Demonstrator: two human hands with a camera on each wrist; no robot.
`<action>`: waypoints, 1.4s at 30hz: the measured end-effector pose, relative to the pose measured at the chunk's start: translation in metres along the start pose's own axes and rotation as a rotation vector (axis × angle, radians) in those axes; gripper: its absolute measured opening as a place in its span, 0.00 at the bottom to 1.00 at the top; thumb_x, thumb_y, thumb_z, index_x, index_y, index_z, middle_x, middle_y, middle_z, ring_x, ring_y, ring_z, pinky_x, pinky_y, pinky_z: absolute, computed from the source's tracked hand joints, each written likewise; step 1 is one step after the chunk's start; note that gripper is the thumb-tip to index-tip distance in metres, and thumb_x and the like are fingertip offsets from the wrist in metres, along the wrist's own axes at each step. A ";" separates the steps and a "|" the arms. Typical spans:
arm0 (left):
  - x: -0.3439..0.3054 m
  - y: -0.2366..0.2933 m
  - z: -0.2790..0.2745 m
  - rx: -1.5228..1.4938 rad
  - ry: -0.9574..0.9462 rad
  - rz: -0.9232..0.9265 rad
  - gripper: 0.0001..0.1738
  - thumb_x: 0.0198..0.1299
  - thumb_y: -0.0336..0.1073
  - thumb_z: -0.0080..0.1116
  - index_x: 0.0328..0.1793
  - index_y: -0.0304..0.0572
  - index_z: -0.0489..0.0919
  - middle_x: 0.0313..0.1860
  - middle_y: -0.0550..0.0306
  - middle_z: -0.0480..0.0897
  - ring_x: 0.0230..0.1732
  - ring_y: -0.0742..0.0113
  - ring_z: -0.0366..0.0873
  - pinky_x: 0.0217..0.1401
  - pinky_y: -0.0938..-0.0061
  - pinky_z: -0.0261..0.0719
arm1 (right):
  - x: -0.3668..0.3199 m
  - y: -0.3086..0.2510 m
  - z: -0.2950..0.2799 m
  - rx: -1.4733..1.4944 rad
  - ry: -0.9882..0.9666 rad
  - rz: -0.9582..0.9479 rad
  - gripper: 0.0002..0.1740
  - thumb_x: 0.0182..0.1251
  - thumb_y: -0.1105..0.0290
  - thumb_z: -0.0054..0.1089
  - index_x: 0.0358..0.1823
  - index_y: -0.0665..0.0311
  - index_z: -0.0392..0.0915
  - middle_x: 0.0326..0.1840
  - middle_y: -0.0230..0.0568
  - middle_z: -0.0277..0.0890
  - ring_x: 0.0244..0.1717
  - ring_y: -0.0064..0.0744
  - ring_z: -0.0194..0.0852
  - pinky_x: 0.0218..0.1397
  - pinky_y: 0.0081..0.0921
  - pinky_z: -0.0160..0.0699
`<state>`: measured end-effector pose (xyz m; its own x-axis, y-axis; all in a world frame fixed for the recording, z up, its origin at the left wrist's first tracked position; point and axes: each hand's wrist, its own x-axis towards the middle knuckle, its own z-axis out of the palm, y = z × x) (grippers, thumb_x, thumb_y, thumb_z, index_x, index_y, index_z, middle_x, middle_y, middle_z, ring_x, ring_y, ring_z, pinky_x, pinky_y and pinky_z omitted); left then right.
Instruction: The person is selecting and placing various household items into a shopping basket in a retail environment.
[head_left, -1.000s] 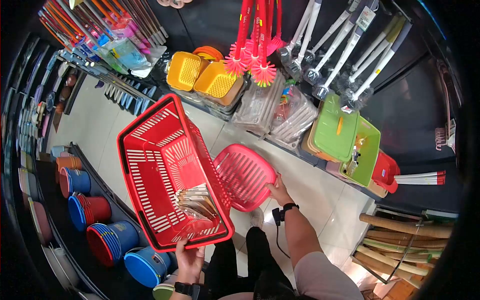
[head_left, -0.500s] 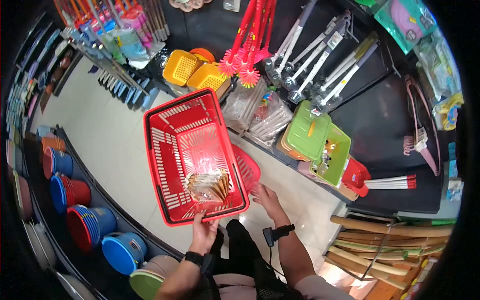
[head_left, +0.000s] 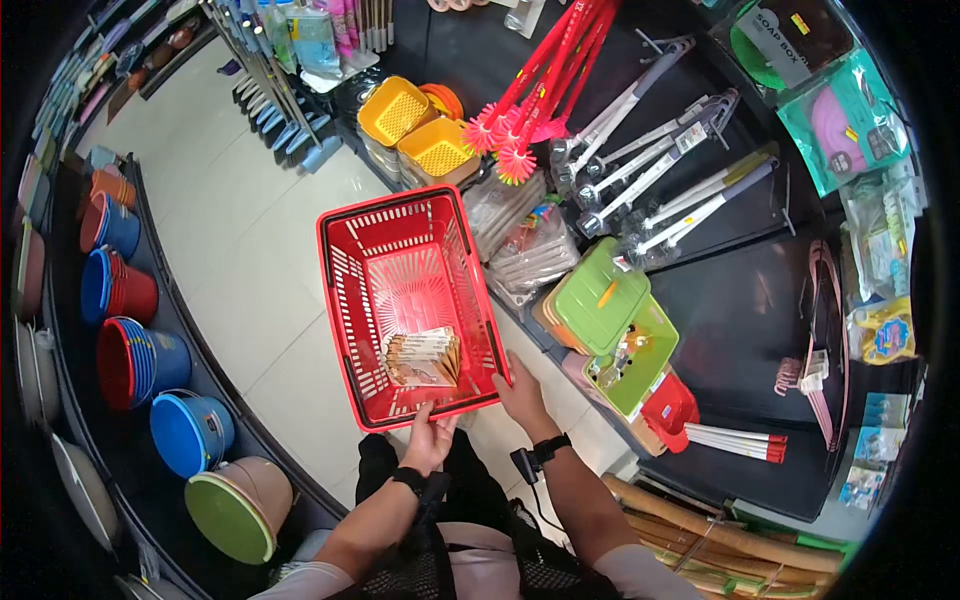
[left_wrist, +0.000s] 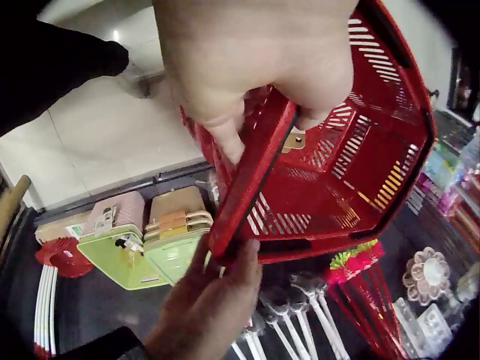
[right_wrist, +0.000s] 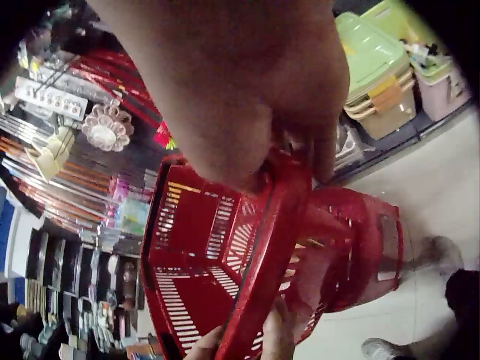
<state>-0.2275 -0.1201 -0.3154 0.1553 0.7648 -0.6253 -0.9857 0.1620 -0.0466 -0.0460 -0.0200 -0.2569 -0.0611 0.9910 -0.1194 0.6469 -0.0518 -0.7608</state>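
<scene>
A red shopping basket (head_left: 413,275) with black handles lying along its rim is held up in front of the person. The left hand (head_left: 430,440) grips its near rim, thumb inside. At the near right corner, the right hand (head_left: 525,400) also grips the rim; the left wrist view shows its fingers and thumb (left_wrist: 247,259) pinching the edge. Several flat brown-and-white packets (head_left: 420,358) lie in the basket's near end. Beyond the basket's side in the right wrist view shows a red plastic stool (right_wrist: 367,244); in the head view the basket hides it.
Stacked buckets (head_left: 190,430) line a curved shelf on the left. Along the right stand yellow baskets (head_left: 440,145) and a green-lidded box (head_left: 600,295). Red-handled brushes (head_left: 515,140) and white-handled brushes (head_left: 620,180) hang above. Pale floor tiles (head_left: 240,250) run between.
The right hand has left the slatted red stool seat and now grips the basket's corner. The basket has come level and more upright in view; the head view has turned right.
</scene>
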 end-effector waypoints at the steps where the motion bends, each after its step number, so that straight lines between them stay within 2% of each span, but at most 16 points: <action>1: 0.005 -0.014 -0.002 -0.004 0.092 0.025 0.06 0.71 0.34 0.54 0.51 0.44 0.75 0.48 0.55 0.83 0.52 0.60 0.83 0.67 0.57 0.80 | 0.008 0.001 -0.004 -0.227 0.200 -0.153 0.22 0.68 0.67 0.60 0.63 0.66 0.75 0.56 0.50 0.81 0.56 0.48 0.80 0.59 0.39 0.78; 3: 0.009 -0.033 0.004 -0.021 0.202 0.062 0.13 0.71 0.36 0.55 0.57 0.40 0.75 0.58 0.50 0.83 0.63 0.55 0.80 0.73 0.56 0.75 | 0.021 -0.011 -0.014 -0.196 0.126 -0.236 0.22 0.67 0.68 0.61 0.61 0.66 0.75 0.56 0.49 0.80 0.56 0.50 0.79 0.59 0.40 0.79; 6: 0.015 -0.058 0.005 -0.077 0.172 0.055 0.17 0.75 0.43 0.52 0.60 0.39 0.73 0.59 0.47 0.82 0.62 0.54 0.80 0.71 0.58 0.76 | 0.034 -0.023 -0.003 -0.115 -0.043 -0.308 0.21 0.68 0.63 0.61 0.58 0.65 0.76 0.55 0.49 0.79 0.55 0.55 0.79 0.57 0.44 0.79; 7: 0.019 -0.066 0.006 -0.086 0.174 0.063 0.17 0.75 0.43 0.52 0.60 0.39 0.73 0.59 0.47 0.82 0.62 0.54 0.80 0.71 0.58 0.76 | 0.043 -0.027 0.000 -0.222 -0.238 -0.205 0.22 0.67 0.62 0.61 0.59 0.65 0.76 0.56 0.50 0.79 0.55 0.55 0.79 0.57 0.44 0.80; 8: 0.025 -0.070 0.000 -0.085 0.134 -0.017 0.22 0.75 0.48 0.50 0.63 0.38 0.73 0.61 0.46 0.81 0.63 0.53 0.79 0.72 0.58 0.74 | 0.049 -0.031 0.007 -0.320 -0.421 -0.097 0.24 0.66 0.61 0.62 0.60 0.65 0.76 0.57 0.52 0.79 0.55 0.56 0.80 0.58 0.45 0.80; 10: 0.031 -0.076 -0.002 -0.079 0.095 -0.089 0.27 0.75 0.53 0.48 0.65 0.37 0.72 0.62 0.44 0.81 0.63 0.53 0.79 0.74 0.58 0.73 | 0.054 -0.010 0.027 -0.322 -0.442 -0.078 0.25 0.67 0.57 0.61 0.60 0.63 0.76 0.55 0.55 0.80 0.54 0.57 0.81 0.57 0.48 0.80; 12: 0.034 -0.078 -0.004 -0.003 -0.012 -0.376 0.35 0.72 0.63 0.47 0.66 0.38 0.73 0.61 0.44 0.81 0.63 0.53 0.80 0.75 0.58 0.71 | 0.062 0.000 0.040 -0.450 -0.588 0.059 0.23 0.67 0.58 0.60 0.60 0.60 0.75 0.53 0.58 0.81 0.54 0.59 0.81 0.56 0.52 0.79; 13: 0.037 -0.084 -0.005 0.064 0.048 -0.413 0.46 0.67 0.74 0.42 0.67 0.34 0.72 0.60 0.42 0.82 0.65 0.51 0.78 0.74 0.57 0.70 | 0.064 0.008 0.041 -0.446 -0.596 0.113 0.19 0.68 0.59 0.58 0.56 0.59 0.78 0.50 0.60 0.82 0.54 0.61 0.81 0.56 0.55 0.79; 17: 0.031 -0.088 0.025 0.242 0.130 -0.479 0.48 0.66 0.77 0.39 0.72 0.43 0.70 0.62 0.47 0.82 0.64 0.54 0.79 0.70 0.59 0.72 | 0.077 0.021 0.047 -0.477 -0.510 0.153 0.16 0.68 0.58 0.55 0.47 0.60 0.82 0.44 0.59 0.83 0.49 0.61 0.83 0.52 0.54 0.80; 20: 0.032 -0.080 0.045 0.287 0.130 -0.481 0.48 0.67 0.77 0.35 0.71 0.41 0.71 0.60 0.50 0.83 0.60 0.58 0.81 0.69 0.61 0.74 | 0.078 0.011 0.048 -0.424 -0.477 0.050 0.15 0.69 0.58 0.55 0.47 0.60 0.82 0.43 0.57 0.83 0.47 0.60 0.83 0.50 0.54 0.80; 25: 0.045 -0.090 0.024 0.334 0.074 -0.553 0.44 0.68 0.77 0.32 0.80 0.62 0.56 0.66 0.44 0.76 0.67 0.49 0.75 0.72 0.48 0.70 | 0.053 -0.016 0.016 -0.180 -0.189 -0.115 0.12 0.70 0.61 0.58 0.44 0.61 0.80 0.37 0.54 0.82 0.41 0.58 0.83 0.44 0.49 0.80; 28: 0.041 -0.095 0.032 0.390 0.110 -0.513 0.41 0.70 0.74 0.33 0.78 0.59 0.59 0.65 0.43 0.77 0.66 0.49 0.76 0.72 0.46 0.69 | 0.031 -0.036 -0.016 -0.033 -0.104 -0.108 0.12 0.69 0.62 0.60 0.46 0.63 0.81 0.36 0.52 0.83 0.39 0.55 0.83 0.42 0.44 0.81; 29: 0.039 -0.099 0.036 0.381 0.161 -0.495 0.38 0.71 0.71 0.33 0.75 0.55 0.64 0.64 0.44 0.78 0.66 0.50 0.76 0.72 0.45 0.68 | 0.023 -0.034 -0.023 -0.044 -0.107 -0.094 0.13 0.69 0.64 0.63 0.47 0.65 0.80 0.34 0.50 0.83 0.36 0.46 0.85 0.40 0.37 0.81; 33: 0.032 -0.111 0.042 0.364 0.105 -0.452 0.41 0.70 0.73 0.31 0.73 0.51 0.68 0.64 0.48 0.78 0.67 0.51 0.75 0.73 0.48 0.68 | -0.011 -0.023 -0.057 0.055 -0.144 -0.017 0.14 0.70 0.67 0.64 0.49 0.70 0.80 0.36 0.46 0.85 0.37 0.27 0.84 0.41 0.25 0.81; 40: 0.031 -0.139 0.028 0.412 0.069 -0.466 0.40 0.69 0.74 0.34 0.72 0.54 0.69 0.67 0.50 0.76 0.66 0.52 0.75 0.72 0.47 0.68 | -0.059 -0.017 -0.115 0.141 -0.128 0.100 0.13 0.72 0.69 0.62 0.51 0.71 0.79 0.39 0.43 0.85 0.40 0.23 0.84 0.44 0.25 0.82; 42: 0.032 -0.140 0.035 0.408 0.106 -0.391 0.37 0.69 0.72 0.37 0.70 0.55 0.71 0.64 0.54 0.78 0.65 0.51 0.75 0.72 0.44 0.68 | -0.066 -0.022 -0.126 0.317 -0.122 0.148 0.13 0.72 0.69 0.61 0.51 0.71 0.79 0.40 0.42 0.85 0.40 0.24 0.84 0.44 0.25 0.82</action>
<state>-0.0826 -0.0963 -0.3018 0.4748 0.5362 -0.6979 -0.7479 0.6638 0.0012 0.0392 -0.0689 -0.1520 -0.0872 0.9488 -0.3035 0.3891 -0.2480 -0.8872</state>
